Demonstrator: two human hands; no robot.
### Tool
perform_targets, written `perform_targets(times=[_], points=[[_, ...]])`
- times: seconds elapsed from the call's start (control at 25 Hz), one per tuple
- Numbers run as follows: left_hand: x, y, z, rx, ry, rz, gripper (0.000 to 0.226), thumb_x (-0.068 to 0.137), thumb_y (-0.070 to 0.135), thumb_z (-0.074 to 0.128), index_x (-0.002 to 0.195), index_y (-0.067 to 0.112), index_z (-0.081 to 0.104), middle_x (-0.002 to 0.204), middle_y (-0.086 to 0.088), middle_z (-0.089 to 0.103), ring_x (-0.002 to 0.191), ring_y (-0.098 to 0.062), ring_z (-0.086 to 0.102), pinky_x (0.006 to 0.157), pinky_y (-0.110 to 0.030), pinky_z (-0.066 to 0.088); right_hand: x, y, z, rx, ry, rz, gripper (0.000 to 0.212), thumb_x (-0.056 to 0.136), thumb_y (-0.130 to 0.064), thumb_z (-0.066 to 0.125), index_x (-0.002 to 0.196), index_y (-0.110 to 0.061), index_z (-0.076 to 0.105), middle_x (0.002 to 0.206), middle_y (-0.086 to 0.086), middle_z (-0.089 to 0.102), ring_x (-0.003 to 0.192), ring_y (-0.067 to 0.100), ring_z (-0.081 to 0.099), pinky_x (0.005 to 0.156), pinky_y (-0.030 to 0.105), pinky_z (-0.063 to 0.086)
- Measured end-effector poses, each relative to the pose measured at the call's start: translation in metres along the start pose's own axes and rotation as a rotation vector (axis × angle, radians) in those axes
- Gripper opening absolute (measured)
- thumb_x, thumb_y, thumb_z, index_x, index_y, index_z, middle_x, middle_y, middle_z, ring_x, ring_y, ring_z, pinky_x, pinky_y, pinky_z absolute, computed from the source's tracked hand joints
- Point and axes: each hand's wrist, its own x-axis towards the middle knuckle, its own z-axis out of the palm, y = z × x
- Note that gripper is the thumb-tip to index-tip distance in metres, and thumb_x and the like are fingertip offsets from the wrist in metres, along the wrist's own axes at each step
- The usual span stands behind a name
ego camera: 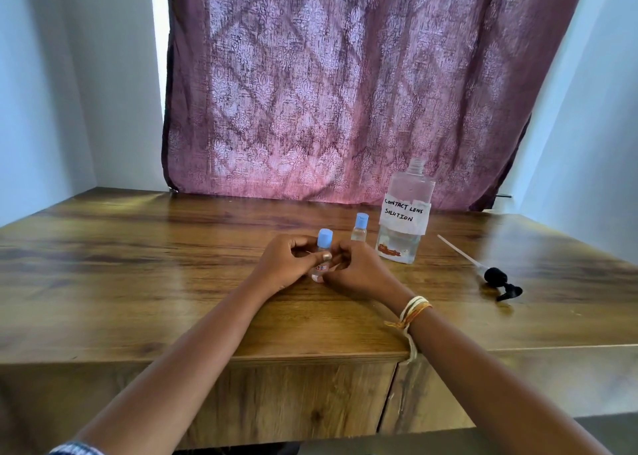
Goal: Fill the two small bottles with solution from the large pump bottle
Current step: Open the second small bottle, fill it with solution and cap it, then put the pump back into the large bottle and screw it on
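Covering small bottle's [324,247] body: hands [286,264].

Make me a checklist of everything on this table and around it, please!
Surface: wooden table, bare apart from the job's things.
Job's things: large bottle uncapped, labelled contact lens solution; pump lying to its right; two small bottles, near one held, far one standing, both blue-capped.
Clutter: nothing seen.
Grippers: left hand and right hand both grip the near one with their fingers.
Cables: nothing seen.
Surroundings: patterned curtain, pale walls.
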Motion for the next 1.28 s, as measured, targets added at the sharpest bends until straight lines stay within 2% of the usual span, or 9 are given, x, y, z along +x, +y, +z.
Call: perform_targets(times=[0.12,0.24,0.36,0.56,0.68,0.84,0.92,1.08,1.28], points=[[0.004,-0.007,-0.002,0.037,0.003,-0.114,0.048,0.078,0.020,0.076,0.124,0.017,0.063,0.102,0.001,0.072,0.090,-0.012,0.069,0.089,-0.037,0.055,0.017,-0.003,0.007,-0.004,0.012,0.032,0.031,0.071,-0.014,0.081,0.097,-0.010,0.065,0.076,-0.006,0.065,0.065,-0.001,0.056,0.054,0.005,0.043],[0.007,-0.011,-0.003,0.075,0.028,-0.252,0.053,0.080,0.018,0.073,0.130,0.016,0.056,0.103,-0.002,0.069,0.087,-0.022,0.070,0.087,-0.046,0.057,0.032,-0.002,0.011,0.022,0.016,0.082,0.030,0.072,-0.013,0.079,0.099,-0.010,0.067,0.078,-0.005,0.067,0.068,0.003,0.060,0.060,0.015,0.047],[0.004,-0.009,-0.001,0.120,0.066,-0.250,0.051,0.080,0.018,0.071,0.128,0.016,0.053,0.102,-0.001,0.066,0.087,-0.022,0.068,0.083,-0.041,0.057,0.037,0.002,0.011,0.014,-0.012,0.116,0.034,0.071,-0.015,0.080,0.102,-0.012,0.066,0.085,-0.002,0.070,0.075,0.008,0.063,0.064,0.018,0.050],[-0.007,0.002,0.009,0.350,0.216,0.031,0.034,0.079,0.009,0.069,0.110,0.011,0.055,0.099,-0.005,0.057,0.076,-0.014,0.058,0.066,-0.023,0.046,0.028,0.011,-0.007,0.012,-0.001,0.126,0.041,0.072,-0.003,0.074,0.110,-0.009,0.059,0.085,-0.002,0.060,0.079,0.018,0.062,0.073,0.032,0.056],[-0.006,0.017,0.019,0.343,0.222,0.211,0.025,0.077,0.004,0.066,0.100,0.009,0.059,0.090,-0.004,0.060,0.067,-0.011,0.055,0.066,-0.024,0.047,0.013,0.024,-0.030,-0.043,0.046,0.107,0.025,0.074,0.003,0.065,0.096,-0.009,0.063,0.074,0.000,0.062,0.071,0.017,0.061,0.069,0.029,0.051],[0.006,0.054,0.048,0.238,0.124,0.240,0.022,0.080,0.002,0.062,0.100,0.010,0.062,0.086,-0.005,0.063,0.069,-0.017,0.059,0.064,-0.024,0.052,-0.010,0.046,-0.076,-0.083,0.136,0.202,0.014,0.077,-0.001,0.064,0.088,-0.009,0.068,0.065,0.003,0.066,0.051,0.009,0.063,0.044,0.018,0.046],[0.021,0.071,0.066,0.189,0.108,0.260,0.019,0.081,0.003,0.062,0.099,0.009,0.060,0.085,-0.004,0.061,0.069,-0.015,0.056,0.063,-0.022,0.050,-0.021,0.056,-0.101,-0.159,0.204,0.211,0.013,0.075,-0.004,0.066,0.079,-0.015,0.070,0.062,-0.003,0.064,0.050,0.002,0.059,0.048,0.016,0.044],[0.053,0.100,0.097,0.186,0.121,0.268,0.026,0.081,0.008,0.065,0.105,0.006,0.056,0.094,-0.008,0.056,0.082,-0.016,0.053,0.071,-0.023,0.049,-0.038,0.081,-0.135,-0.279,0.366,0.269,0.007,0.076,-0.010,0.067,0.069,-0.013,0.069,0.074,0.003,0.068,0.072,0.015,0.062,0.056,0.020,0.039],[0.092,0.129,0.120,0.190,0.227,0.248,0.042,0.085,0.015,0.063,0.123,0.002,0.049,0.121,-0.017,0.050,0.110,-0.027,0.051,0.089,-0.027,0.040,-0.049,0.113,-0.163,-0.479,0.477,0.487,0.038,0.077,-0.027,0.067,0.113,-0.018,0.066,0.116,0.014,0.062,0.109,0.035,0.057,0.088,0.038,0.048]])
